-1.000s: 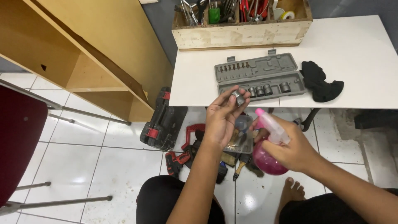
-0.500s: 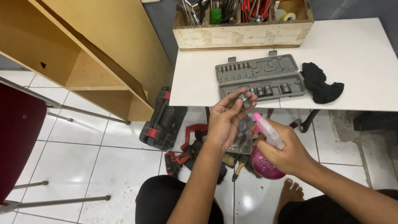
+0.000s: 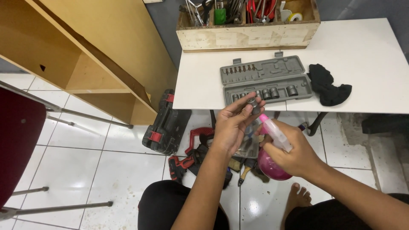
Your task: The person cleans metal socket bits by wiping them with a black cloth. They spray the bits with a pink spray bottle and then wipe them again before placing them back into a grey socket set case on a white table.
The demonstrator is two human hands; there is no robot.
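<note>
A white table (image 3: pixel 366 55) filled the upper right, its near edge running just above both hands, with bare top to the right of the things on it. Left of it stood a wooden shelf unit (image 3: pixel 85 51), tilted across the view, and white floor tiles (image 3: pixel 98 170) lay open between that unit and the person's knees. Along the table's far edge sat a wooden toolbox (image 3: pixel 247 36) crowded with hand tools. Nearer the front edge lay an open grey socket set case (image 3: pixel 266 81), sockets lined along its near row, and just beside its right end a crumpled black cloth (image 3: pixel 328 87), well inside the table edge. Under the table, a black and red tool case (image 3: pixel 164 127) lay on the floor, with a heap of red and black tools close by it.

The right hand (image 3: pixel 294 155) was wrapped around a pink spray bottle (image 3: pixel 272 157), grip closed on its neck, nozzle pointing up and left. The left hand (image 3: pixel 232 125) hovered just below the table's near edge, its fingertips pinched on a small dark metal socket (image 3: pixel 253 103), held just beside the nozzle.
</note>
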